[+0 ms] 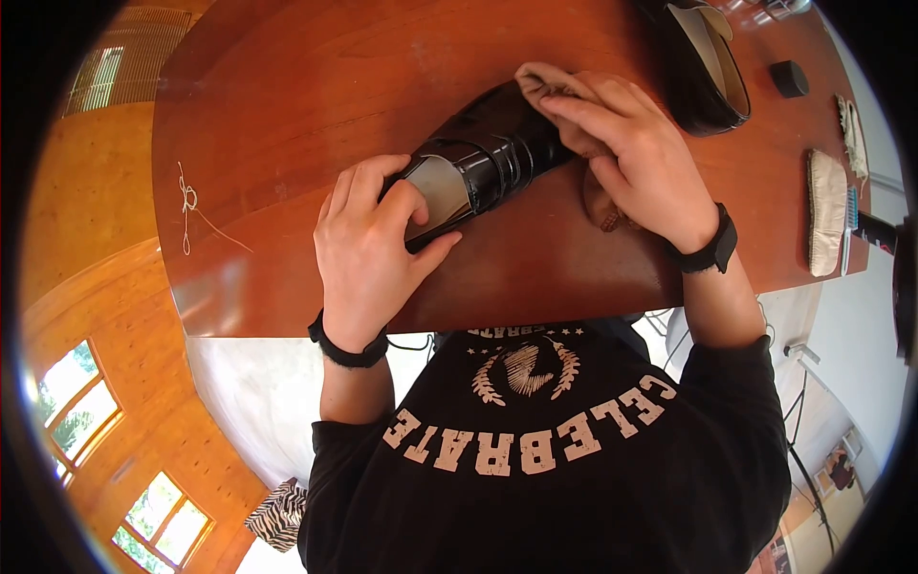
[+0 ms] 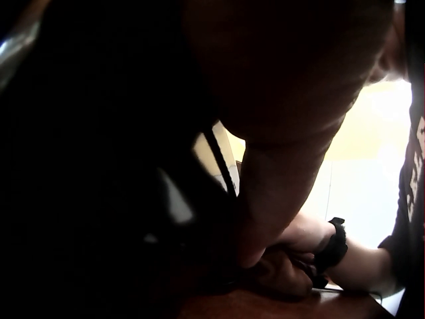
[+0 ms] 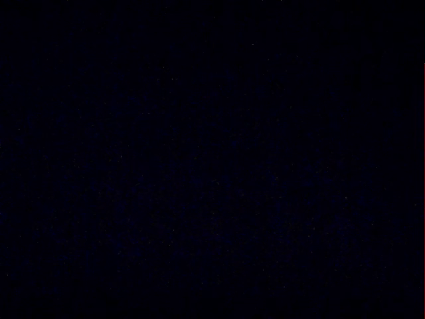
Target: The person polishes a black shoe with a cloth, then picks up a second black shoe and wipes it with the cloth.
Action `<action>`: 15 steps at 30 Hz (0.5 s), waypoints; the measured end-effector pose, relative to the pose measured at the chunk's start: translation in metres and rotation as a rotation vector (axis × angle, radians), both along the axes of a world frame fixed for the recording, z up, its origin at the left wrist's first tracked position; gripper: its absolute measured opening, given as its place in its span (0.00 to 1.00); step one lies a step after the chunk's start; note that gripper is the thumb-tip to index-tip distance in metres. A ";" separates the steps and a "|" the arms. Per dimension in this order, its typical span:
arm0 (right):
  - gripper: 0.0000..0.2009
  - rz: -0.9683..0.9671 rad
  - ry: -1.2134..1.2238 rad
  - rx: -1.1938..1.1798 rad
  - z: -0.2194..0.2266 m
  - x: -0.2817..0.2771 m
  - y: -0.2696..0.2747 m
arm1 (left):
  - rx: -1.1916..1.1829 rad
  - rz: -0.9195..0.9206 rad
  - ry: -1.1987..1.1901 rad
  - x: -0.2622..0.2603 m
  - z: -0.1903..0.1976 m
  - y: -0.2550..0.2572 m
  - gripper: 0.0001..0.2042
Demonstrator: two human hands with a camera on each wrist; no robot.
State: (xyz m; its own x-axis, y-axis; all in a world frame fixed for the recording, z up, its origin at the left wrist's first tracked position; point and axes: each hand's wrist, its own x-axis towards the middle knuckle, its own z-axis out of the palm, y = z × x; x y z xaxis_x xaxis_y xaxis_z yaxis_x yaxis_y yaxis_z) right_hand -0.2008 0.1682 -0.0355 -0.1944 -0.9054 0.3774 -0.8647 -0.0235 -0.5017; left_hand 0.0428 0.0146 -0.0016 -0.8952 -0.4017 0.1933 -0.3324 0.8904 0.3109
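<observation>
A glossy black leather shoe (image 1: 469, 129) lies on the table in the head view, its toe pointing up and to the right. My left hand (image 1: 363, 249) grips the shoe at its heel opening, some fingers inside over the pale insole (image 1: 440, 187). With my right hand (image 1: 641, 143) I hold a brown cloth (image 1: 604, 201) against the toe; part of it sticks up past the fingertips and part hangs below the palm. The left wrist view is mostly dark, with the right wrist's black band (image 2: 334, 244) beyond a near shadowed hand. In the right wrist view everything is black.
A second black shoe (image 1: 693, 72) stands at the far right of the reddish-brown table (image 1: 287, 115). Beyond it sits a small black round piece (image 1: 789, 79). A brush with pale bristles (image 1: 824, 210) lies near the right edge. Thin white string (image 1: 188, 203) lies at the left.
</observation>
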 end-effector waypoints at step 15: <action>0.26 -0.165 -0.033 0.094 -0.004 -0.004 0.004 | -0.015 0.006 0.036 0.000 -0.003 0.001 0.21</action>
